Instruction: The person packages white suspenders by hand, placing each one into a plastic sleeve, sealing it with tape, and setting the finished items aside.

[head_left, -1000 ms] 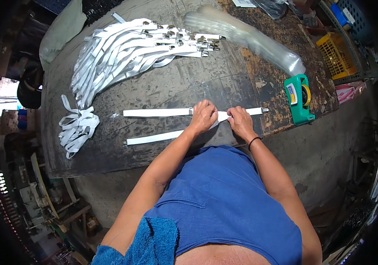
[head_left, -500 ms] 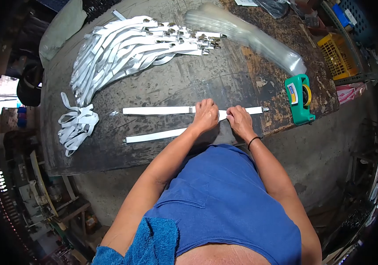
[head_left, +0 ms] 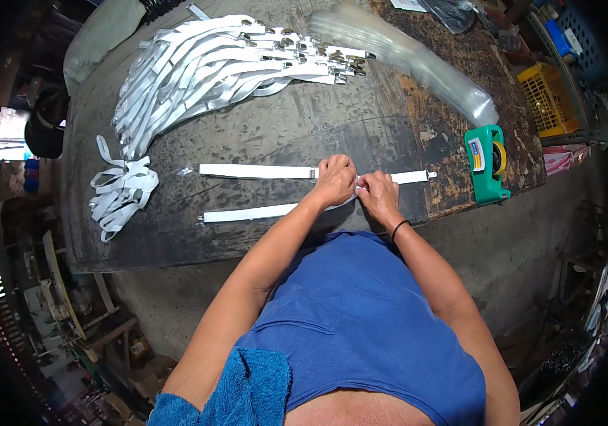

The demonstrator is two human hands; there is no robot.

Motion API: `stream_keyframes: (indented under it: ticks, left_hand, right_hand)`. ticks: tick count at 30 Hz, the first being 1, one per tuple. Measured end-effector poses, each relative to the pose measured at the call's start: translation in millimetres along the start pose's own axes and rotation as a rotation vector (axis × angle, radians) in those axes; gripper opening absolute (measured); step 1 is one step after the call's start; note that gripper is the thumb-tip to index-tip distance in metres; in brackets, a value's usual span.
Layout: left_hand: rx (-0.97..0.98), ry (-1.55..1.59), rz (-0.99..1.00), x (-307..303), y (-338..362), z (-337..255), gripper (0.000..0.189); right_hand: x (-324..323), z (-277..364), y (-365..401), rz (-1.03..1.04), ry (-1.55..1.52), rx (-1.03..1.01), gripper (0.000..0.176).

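Observation:
White suspenders (head_left: 258,171) with metal clips lie stretched across the table before me, in an upper strap and a lower strap (head_left: 247,212). Near its middle, beside a metal slider, my left hand (head_left: 336,182) is closed over the strap with fingers curled down. My right hand (head_left: 380,197) pinches the strap just to the right, its fingertips close to the left hand. Beyond it a short length of strap runs to a metal clip (head_left: 431,175). What lies right under the fingers is hidden.
A large pile of white suspenders (head_left: 197,71) lies at the back left, with a loose bunch of white straps (head_left: 125,193) nearer. Clear plastic sleeves (head_left: 417,64) stretch across the back right. A green tape dispenser (head_left: 483,167) stands near the worn table's (head_left: 275,135) right edge.
My right hand has drawn its fingertips in a little closer to the left hand on the strap. The view has shifted slightly; the straps lie much as before.

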State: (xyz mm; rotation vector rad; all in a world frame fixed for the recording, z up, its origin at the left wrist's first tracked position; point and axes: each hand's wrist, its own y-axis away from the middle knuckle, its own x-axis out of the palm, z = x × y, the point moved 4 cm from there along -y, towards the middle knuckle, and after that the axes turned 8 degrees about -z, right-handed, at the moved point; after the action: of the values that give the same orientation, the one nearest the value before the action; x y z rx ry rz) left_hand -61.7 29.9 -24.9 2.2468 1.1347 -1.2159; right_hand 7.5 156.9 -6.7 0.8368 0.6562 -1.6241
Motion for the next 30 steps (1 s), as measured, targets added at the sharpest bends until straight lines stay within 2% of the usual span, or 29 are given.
stream_keyframes:
  ticks: [2,5,15,26,30]
  left_hand:
    - [0.011,0.012,-0.077,2,2,2,0.014]
    - [0.002,0.069,-0.069,0,3,4,0.013]
    - [0.061,0.250,-0.211,-8,14,15,0.009]
    - [0.189,0.095,-0.346,-19,20,-12,0.011]
    - [0.195,0.021,-0.331,-12,19,-14,0.011]
  right_hand:
    - [3,1,1,-0.032,0.020,-0.002,0.017]
    - [4,2,2,-0.048,0.041,-0.022,0.014]
    - [9,4,1,0.015,0.166,-0.140,0.010]
    - [17,-1,2,-0.087,0.181,-0.151,0.013]
    - [9,-5,-3,-0.032,0.149,-0.139,0.013]
